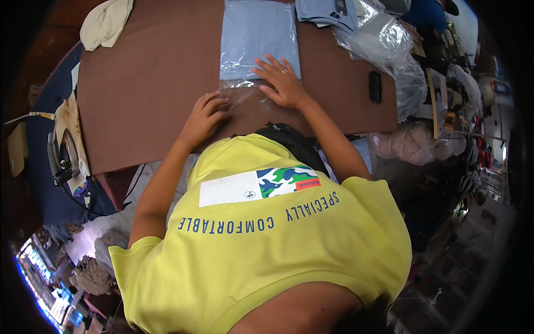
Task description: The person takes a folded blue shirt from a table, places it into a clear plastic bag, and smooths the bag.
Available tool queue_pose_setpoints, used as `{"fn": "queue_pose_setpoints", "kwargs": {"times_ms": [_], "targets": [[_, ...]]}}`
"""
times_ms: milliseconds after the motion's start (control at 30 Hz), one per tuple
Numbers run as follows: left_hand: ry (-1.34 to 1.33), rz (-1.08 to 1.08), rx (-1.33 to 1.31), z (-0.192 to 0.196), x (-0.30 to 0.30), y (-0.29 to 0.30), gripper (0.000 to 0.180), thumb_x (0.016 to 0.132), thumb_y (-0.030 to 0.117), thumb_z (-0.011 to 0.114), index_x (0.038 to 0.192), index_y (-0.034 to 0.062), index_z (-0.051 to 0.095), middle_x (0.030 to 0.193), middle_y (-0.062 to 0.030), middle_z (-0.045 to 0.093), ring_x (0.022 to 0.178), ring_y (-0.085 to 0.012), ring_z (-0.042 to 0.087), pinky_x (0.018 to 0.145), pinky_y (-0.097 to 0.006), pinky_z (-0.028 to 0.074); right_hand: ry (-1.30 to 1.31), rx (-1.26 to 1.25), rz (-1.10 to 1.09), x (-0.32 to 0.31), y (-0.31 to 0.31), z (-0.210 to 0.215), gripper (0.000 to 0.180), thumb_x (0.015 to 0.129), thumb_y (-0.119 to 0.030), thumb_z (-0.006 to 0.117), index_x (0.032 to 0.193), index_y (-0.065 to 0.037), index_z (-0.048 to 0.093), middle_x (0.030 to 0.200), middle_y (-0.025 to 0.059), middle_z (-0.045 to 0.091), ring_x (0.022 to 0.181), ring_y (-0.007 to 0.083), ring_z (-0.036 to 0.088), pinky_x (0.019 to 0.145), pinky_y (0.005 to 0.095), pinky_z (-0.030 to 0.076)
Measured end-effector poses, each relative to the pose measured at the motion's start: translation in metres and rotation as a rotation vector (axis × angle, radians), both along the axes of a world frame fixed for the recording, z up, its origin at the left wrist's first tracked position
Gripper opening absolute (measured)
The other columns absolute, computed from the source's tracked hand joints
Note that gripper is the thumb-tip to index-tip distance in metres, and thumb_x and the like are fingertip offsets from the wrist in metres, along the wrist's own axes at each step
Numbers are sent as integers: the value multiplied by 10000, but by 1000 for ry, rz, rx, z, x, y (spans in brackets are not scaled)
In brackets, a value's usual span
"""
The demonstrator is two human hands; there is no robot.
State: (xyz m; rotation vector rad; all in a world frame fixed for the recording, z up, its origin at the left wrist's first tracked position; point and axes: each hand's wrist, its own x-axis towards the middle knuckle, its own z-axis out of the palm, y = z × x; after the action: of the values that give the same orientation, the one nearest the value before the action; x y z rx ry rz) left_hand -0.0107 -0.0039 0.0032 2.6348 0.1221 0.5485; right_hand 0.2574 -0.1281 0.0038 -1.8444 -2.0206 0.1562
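Observation:
A folded light blue garment (258, 39) lies inside a clear plastic bag (242, 84) at the table's middle. The bag's loose end stretches toward me, past the cloth. My right hand (285, 84) rests on the bag's near right part, fingers spread over the garment's lower edge. Beside the near left corner of the loose plastic is my left hand (204, 118), its fingers bent and the thumb apart from them. Whether its fingertips touch the thin plastic is hard to tell.
More folded blue garments (328, 14) and a heap of clear plastic bags (378, 36) lie at far right. A small black object (375, 87) sits near the brown table's (144, 83) right edge. Cream cloth (105, 23) lies far left; an iron (67, 156) stands left of the table.

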Motion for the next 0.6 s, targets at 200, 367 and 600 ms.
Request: {"fn": "queue_pose_setpoints", "kwargs": {"times_ms": [200, 367, 600], "targets": [[-17, -1, -200, 12, -4, -1, 223, 751, -37, 575, 944, 75, 577, 1122, -72, 607, 1159, -281, 523, 1053, -471, 321, 116, -162, -127, 2, -112, 7, 727, 799, -530, 606, 1403, -201, 369, 1494, 36, 284, 1381, 260, 247, 1110, 500, 162], [-120, 104, -226, 38, -2, -11, 113, 819, -1, 590, 920, 49, 581, 951, -86, 655, 942, -288, 612, 969, -431, 408, 105, -99, -218, -14, -145, 5, 802, 750, -522, 662, 1417, -215, 339, 1504, 37, 254, 1391, 236, 224, 1119, 475, 159], [-187, 324, -594, 46, -1, -24, 83, 882, 81, 596, 921, 9, 589, 829, -102, 663, 741, -192, 648, 677, -268, 509, 66, -44, -171, -47, -131, -9, 866, 701, -458, 722, 1430, -234, 311, 1513, 39, 224, 1395, 234, 208, 1125, 458, 163]]}}
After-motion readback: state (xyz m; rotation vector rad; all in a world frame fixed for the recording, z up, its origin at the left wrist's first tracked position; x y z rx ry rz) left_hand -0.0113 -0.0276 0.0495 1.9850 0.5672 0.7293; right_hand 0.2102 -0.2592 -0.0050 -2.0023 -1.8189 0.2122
